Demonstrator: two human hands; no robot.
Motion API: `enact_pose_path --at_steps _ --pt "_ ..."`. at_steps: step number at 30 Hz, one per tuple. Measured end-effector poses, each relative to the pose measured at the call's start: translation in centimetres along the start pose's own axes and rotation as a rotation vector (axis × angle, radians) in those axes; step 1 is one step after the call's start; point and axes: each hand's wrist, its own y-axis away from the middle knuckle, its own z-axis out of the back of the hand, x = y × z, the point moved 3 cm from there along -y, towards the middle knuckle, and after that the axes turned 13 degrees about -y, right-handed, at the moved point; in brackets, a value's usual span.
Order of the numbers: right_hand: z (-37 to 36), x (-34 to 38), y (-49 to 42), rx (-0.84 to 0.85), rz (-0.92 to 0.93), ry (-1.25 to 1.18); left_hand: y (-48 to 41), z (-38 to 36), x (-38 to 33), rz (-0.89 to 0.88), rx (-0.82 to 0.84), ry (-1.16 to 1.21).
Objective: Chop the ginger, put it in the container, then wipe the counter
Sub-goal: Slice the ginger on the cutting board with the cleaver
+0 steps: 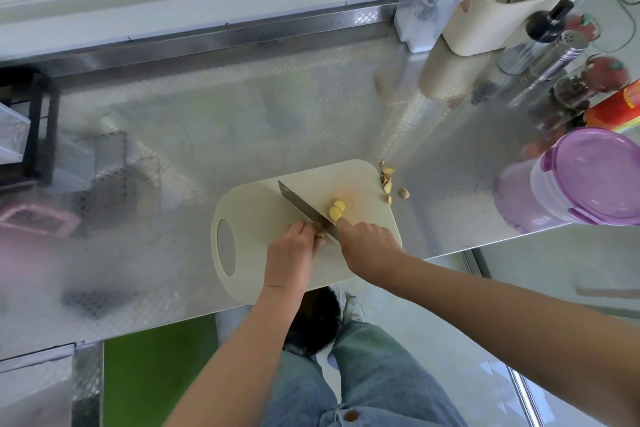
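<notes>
Both grips clamp: left hand (293, 248) pinches the ginger (320, 231), right hand (367, 243) clasps the knife (302, 207).

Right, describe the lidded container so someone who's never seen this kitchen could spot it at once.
On the steel counter, look right of the cream cutting board, toward the counter's near right corner. The container stands there: a round, pale tub with a see-through purple clip-on lid. It is the only purple thing on that side and far wider than the red can behind it.
</notes>
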Motion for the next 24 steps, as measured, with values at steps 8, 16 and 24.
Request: enact_pose_path --at_steps 8,16,24 --pt "1.2 -0.5 0.6 -0.019 0.036 -0.029 0.0 0.7 0.2 0.129 -0.018 0.013" --pt "0.8 -0.3 -0.1 -0.018 0.044 -0.016 0.0 0.6 0.4 0.097 -0.024 0.017" --pt "-0.4 -0.1 -1.2 -0.048 0.042 0.0 -0.2 0.5 0.3 0.067 -0.017 0.037"
